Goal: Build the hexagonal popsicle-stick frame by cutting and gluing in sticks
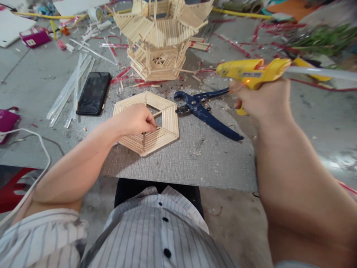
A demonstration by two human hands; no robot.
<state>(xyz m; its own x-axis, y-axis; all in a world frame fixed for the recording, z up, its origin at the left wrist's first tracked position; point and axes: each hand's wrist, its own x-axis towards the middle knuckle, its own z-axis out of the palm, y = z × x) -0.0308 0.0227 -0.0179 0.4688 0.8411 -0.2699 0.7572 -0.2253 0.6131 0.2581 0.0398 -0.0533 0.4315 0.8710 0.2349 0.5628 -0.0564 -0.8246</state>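
My left hand [136, 120] rests on a flat hexagonal frame of wooden sticks [167, 119], fingers pinched on a short wooden stick [157, 114] that pokes into the frame's open centre. My right hand [262, 99] grips a yellow hot glue gun [251, 71] held above the board, its nozzle pointing left toward the frame, a clear glue stick [323, 73] jutting from its back. The frame lies on a grey textured board [195, 152].
Blue cutting pliers [206, 113] lie right of the frame. A tall stick-built pagoda model [158, 37] stands behind it. A black phone [94, 93] and clear glue sticks [69, 91] lie left. A white cable [33, 149], pink boxes, red scraps and stick offcuts litter the floor.
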